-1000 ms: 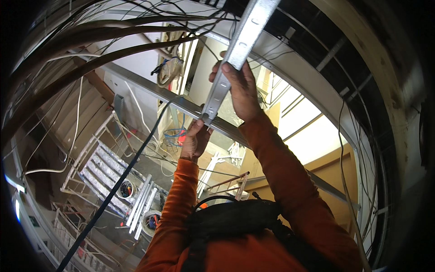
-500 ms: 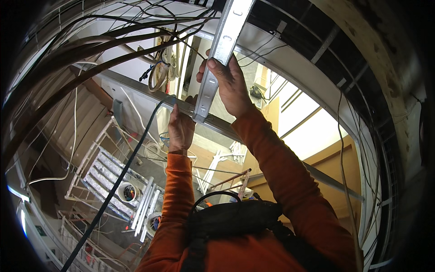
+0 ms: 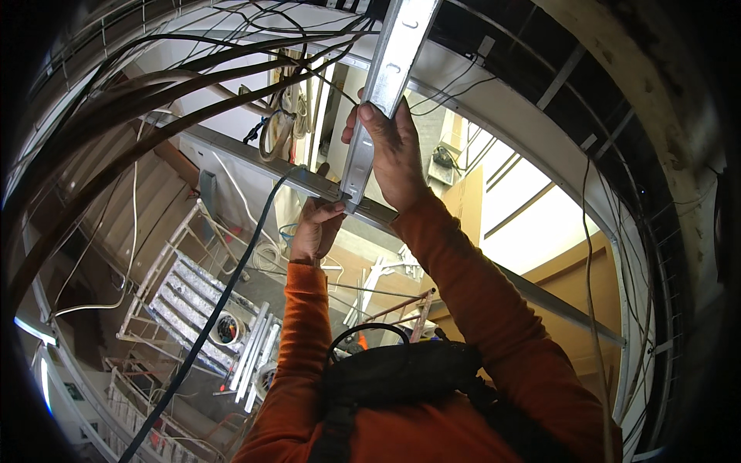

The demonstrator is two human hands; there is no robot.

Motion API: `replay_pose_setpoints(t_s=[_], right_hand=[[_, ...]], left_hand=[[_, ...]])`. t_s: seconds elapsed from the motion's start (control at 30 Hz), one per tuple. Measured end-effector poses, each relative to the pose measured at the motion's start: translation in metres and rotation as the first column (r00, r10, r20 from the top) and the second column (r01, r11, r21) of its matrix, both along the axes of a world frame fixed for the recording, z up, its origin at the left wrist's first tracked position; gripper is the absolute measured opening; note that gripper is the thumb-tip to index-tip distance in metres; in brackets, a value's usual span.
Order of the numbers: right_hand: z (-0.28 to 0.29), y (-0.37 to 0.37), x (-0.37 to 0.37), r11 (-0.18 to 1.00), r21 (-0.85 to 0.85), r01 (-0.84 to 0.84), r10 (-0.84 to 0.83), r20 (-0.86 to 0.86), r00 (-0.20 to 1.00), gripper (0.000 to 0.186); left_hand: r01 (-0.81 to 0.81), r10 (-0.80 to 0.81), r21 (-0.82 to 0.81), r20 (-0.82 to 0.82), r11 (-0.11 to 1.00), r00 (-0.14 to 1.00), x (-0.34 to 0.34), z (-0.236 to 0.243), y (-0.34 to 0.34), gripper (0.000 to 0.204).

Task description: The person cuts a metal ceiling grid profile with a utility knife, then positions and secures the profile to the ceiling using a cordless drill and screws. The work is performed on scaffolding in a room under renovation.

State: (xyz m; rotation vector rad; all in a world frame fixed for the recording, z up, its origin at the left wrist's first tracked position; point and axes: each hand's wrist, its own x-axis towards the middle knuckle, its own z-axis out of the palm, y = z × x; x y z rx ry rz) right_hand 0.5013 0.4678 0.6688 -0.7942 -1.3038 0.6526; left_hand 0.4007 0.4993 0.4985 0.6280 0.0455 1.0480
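Note:
A bright metal stud comes down from the top edge and meets a long metal channel that crosses the view slantwise. My right hand is closed round the stud a little above the joint, its thumb on the near face and fingers behind. Just below the joint, my left hand grips the crossing channel. Its thumb lies against the underside beside the stud's end, and a fingertip shows on the far side. The other left fingers are partly hidden behind the metal.
Thick dark cables hang at upper left. A dark green cord runs from the channel to the lower left. Far below stand a spattered scaffold platform, a bucket and pale metal lengths. A black bag sits against my chest.
My left thumb has swung from pointing up to lying across beside the joint. The right hand keeps its hold on the stud. The whole view has shifted slightly.

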Motion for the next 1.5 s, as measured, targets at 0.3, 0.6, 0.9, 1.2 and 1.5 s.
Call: replay_pose_setpoints(t_s=[0.3,0.6,0.9,1.2,1.5], right_hand=[[-0.005,0.001,0.001,0.999,0.027,-0.035,0.038,-0.081,0.996,0.042],[-0.003,-0.001,0.000,0.999,-0.014,0.031,-0.032,-0.054,0.998,0.042],[0.000,-0.005,-0.004,0.996,-0.031,0.078,-0.079,-0.022,0.997,0.048],[0.000,-0.003,0.001,0.999,-0.005,0.047,-0.046,0.020,0.999,0.044],[0.002,0.005,0.034,0.989,-0.060,-0.137,0.148,0.296,0.944,0.034]], left_hand=[[0.052,-0.052,0.018,0.007,0.998,0.999,-0.003,-0.014,0.012,0.083],[0.146,-0.118,-0.104,0.242,0.984,0.963,-0.002,-0.005,0.007,0.076],[0.027,-0.025,-0.049,0.036,0.998,0.999,-0.005,-0.006,0.006,0.081],[0.015,-0.017,-0.061,-0.030,0.998,0.999,-0.005,-0.008,0.006,0.075],[0.020,-0.009,-0.108,0.097,0.994,0.995,0.001,0.003,0.000,0.060]])
